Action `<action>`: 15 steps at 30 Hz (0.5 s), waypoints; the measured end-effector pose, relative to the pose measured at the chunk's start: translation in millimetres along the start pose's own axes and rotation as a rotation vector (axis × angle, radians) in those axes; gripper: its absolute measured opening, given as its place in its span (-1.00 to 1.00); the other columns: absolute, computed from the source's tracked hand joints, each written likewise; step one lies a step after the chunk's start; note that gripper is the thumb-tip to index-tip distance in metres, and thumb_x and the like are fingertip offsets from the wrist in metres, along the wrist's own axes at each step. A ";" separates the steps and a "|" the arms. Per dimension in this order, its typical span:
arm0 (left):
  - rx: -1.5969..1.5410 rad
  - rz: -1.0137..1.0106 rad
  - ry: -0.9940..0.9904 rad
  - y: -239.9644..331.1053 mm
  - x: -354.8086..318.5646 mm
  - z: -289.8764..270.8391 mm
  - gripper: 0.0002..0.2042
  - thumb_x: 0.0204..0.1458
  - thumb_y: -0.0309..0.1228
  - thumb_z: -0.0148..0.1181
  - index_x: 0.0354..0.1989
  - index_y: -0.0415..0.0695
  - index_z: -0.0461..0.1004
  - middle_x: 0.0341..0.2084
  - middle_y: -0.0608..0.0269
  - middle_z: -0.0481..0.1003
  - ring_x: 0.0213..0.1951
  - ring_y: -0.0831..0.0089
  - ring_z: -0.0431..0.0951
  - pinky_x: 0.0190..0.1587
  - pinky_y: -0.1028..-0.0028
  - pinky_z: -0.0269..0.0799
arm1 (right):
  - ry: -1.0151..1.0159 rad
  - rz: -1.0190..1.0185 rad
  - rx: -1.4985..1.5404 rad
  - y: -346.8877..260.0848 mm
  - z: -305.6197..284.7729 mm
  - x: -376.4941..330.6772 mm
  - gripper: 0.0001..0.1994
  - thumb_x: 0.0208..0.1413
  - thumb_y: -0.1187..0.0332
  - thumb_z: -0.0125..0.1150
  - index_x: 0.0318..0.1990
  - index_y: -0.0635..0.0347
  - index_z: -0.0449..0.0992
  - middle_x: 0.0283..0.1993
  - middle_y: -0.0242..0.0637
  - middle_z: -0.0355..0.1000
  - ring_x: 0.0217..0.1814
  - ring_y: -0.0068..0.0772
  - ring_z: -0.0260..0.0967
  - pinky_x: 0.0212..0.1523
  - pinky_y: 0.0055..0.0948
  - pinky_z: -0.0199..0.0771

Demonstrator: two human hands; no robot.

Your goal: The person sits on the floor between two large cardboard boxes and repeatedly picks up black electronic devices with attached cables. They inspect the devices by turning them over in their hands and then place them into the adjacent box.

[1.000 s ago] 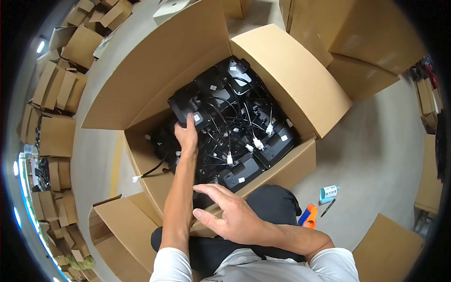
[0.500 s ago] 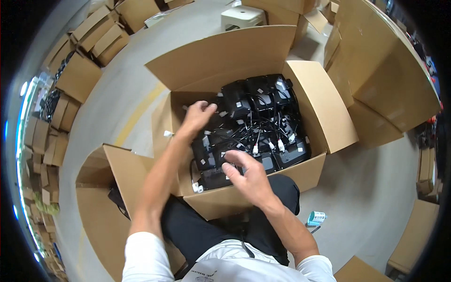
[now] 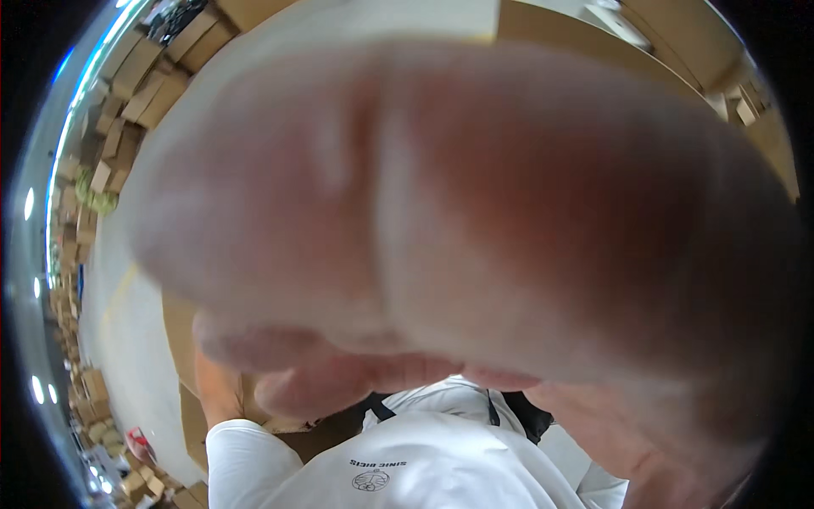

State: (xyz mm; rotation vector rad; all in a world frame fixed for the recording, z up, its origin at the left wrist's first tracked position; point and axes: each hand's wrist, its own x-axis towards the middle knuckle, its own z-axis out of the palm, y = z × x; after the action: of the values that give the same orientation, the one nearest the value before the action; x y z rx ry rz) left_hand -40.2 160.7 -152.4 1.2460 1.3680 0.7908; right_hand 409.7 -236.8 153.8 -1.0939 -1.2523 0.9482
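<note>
My right hand (image 3: 475, 220) fills most of the view, very close and blurred. One large finger stretches across it toward the left, with a crease near its middle. Below that finger, the other fingertips also point left, loosely bent. No object shows in this hand. My left forearm (image 3: 219, 386) rises from a white sleeve at the lower left, and the right hand covers whatever lies beyond it, so my left hand is hidden. A tan cardboard flap (image 3: 585, 30) shows above the fingers. The carton's contents are hidden.
Many cardboard boxes (image 3: 136, 64) are stacked along the left side, with dark cables (image 3: 176, 19) in one at the top. A white stool (image 3: 617, 24) stands at the upper right. A small red item (image 3: 138, 443) lies at the lower left.
My right hand has come up from the open carton to right in front of the camera. The view has shifted, and the carton of black devices and my left hand are now covered.
</note>
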 end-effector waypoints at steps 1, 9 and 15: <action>-0.078 -0.040 0.023 -19.6 -13.7 -15.5 -0.68 0.27 -0.16 0.24 0.06 -0.09 0.48 -0.12 0.27 0.58 -0.07 0.39 0.62 -0.10 0.28 0.58 | -0.028 0.016 -0.003 0.9 8.3 8.1 -0.31 0.06 0.25 0.35 0.28 0.52 0.32 0.22 0.09 0.43 0.29 -0.07 0.44 0.35 -0.14 0.39; 0.034 -0.320 0.191 -102.5 -53.5 -25.5 -0.71 0.26 -0.26 0.24 -0.03 -0.24 0.50 -0.33 0.27 0.54 -0.26 0.45 0.59 -0.25 0.40 0.55 | -0.087 0.096 -0.027 27.1 55.8 51.7 -0.18 0.01 0.08 0.39 0.30 0.55 0.28 0.24 0.16 0.41 0.28 0.00 0.45 0.35 -0.10 0.39; 0.364 -0.330 0.199 -170.3 -25.4 -13.0 -0.66 0.14 -0.26 0.32 -0.04 -0.26 0.60 -0.21 0.13 0.64 -0.14 0.29 0.65 -0.07 0.34 0.54 | 0.168 0.209 0.022 50.5 50.4 44.0 -0.08 -0.03 -0.04 0.41 0.31 0.57 0.25 0.25 0.22 0.39 0.28 0.05 0.46 0.34 -0.06 0.39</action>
State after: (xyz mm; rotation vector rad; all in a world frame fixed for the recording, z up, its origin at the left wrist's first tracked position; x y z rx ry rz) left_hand -97.6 99.1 -303.2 1.1903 1.8850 0.4546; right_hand 365.6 -177.1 114.8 -1.2780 -1.0032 1.0013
